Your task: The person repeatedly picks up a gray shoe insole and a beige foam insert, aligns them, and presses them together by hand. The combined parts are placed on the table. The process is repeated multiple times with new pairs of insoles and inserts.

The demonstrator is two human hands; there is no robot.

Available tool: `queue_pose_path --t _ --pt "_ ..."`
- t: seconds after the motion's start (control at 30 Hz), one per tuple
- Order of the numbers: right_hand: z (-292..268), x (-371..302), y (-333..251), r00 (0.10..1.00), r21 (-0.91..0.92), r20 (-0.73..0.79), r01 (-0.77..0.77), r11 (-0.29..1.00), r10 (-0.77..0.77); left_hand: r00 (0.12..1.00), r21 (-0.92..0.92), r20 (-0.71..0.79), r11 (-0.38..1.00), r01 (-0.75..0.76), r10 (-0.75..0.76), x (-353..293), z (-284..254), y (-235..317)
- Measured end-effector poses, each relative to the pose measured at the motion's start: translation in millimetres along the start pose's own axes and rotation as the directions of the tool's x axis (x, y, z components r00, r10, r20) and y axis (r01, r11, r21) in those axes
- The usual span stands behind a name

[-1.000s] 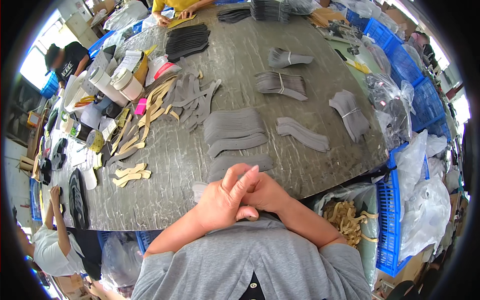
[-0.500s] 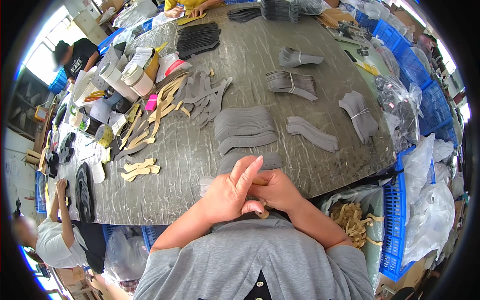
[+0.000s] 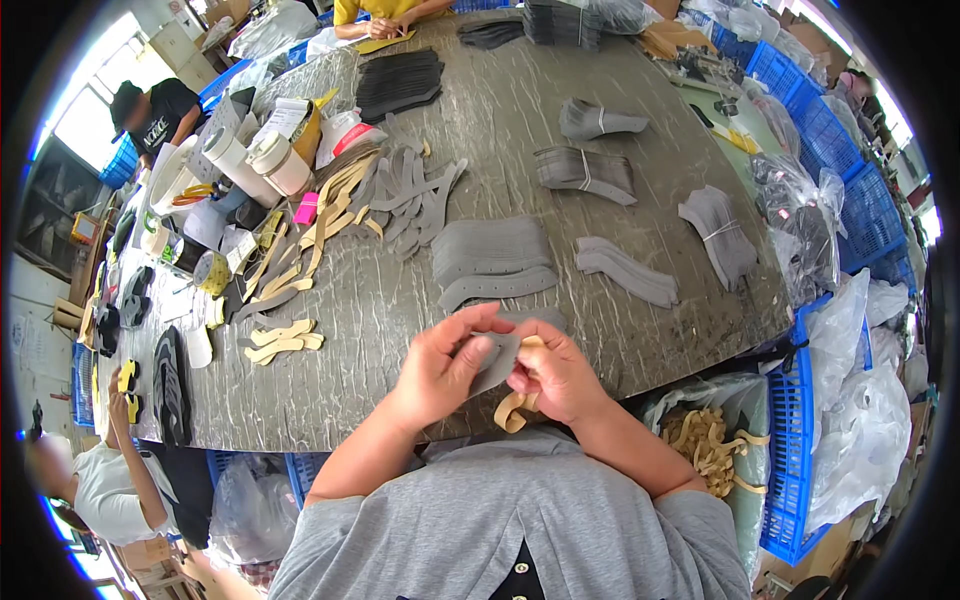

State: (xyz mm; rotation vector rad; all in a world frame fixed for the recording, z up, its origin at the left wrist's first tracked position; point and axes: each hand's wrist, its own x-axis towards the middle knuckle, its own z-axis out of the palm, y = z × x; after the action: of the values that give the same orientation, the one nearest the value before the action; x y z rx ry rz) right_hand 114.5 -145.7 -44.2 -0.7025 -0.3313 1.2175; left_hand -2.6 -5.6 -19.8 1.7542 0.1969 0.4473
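Note:
Close in front of me, my left hand [image 3: 428, 375] is closed on a thin grey shaped piece [image 3: 496, 366], thumb on top. My right hand [image 3: 568, 378] pinches a tan strip [image 3: 511, 412], whose lower end curls and hangs down beside the grey piece. The two hands almost meet, and where strip and piece come together is partly hidden by fingers. Just beyond them, another grey piece [image 3: 547, 318] lies partly covered by my hands. Farther out sits a fanned row of grey curved pieces [image 3: 490, 250], with small holes in the nearest one.
Banded grey bundles [image 3: 718, 235] and a loose grey stack [image 3: 628, 270] lie to the right. Tan and grey strips [image 3: 330, 225], jars [image 3: 280, 165] and a shoe upper [image 3: 171, 385] occupy the left. A bag of tan scraps [image 3: 705, 450] stands by my right elbow. Other people work around the table.
My hands have moved apart a little and turned, bringing the grey piece into view. More of the tan strip now shows, hanging from my right hand. At far left, a person's hand has yellow pieces.

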Motion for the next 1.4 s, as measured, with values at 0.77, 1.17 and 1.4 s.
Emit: queue_pose_path --t 0.77,1.17,1.4 --pt "-77.7 -63.2 -30.7 0.939 -0.282 -0.343 -0.095 0.955 -0.008 0.854 0.169 -0.011 0.84 0.515 -0.521 -5.0 -65.2 -19.9" --pt "-57.8 -43.9 8.7 0.92 -0.752 -0.337 -0.133 0.645 -0.203 0.833 0.33 -0.012 0.784 0.526 -0.554 -4.3 -53.7 -46.5" --pt "-59.3 -41.8 15.6 0.905 -0.861 -0.285 -0.097 0.499 -0.315 0.825 0.402 -0.027 0.75 0.526 -0.564 -2.8 -51.6 -53.3"
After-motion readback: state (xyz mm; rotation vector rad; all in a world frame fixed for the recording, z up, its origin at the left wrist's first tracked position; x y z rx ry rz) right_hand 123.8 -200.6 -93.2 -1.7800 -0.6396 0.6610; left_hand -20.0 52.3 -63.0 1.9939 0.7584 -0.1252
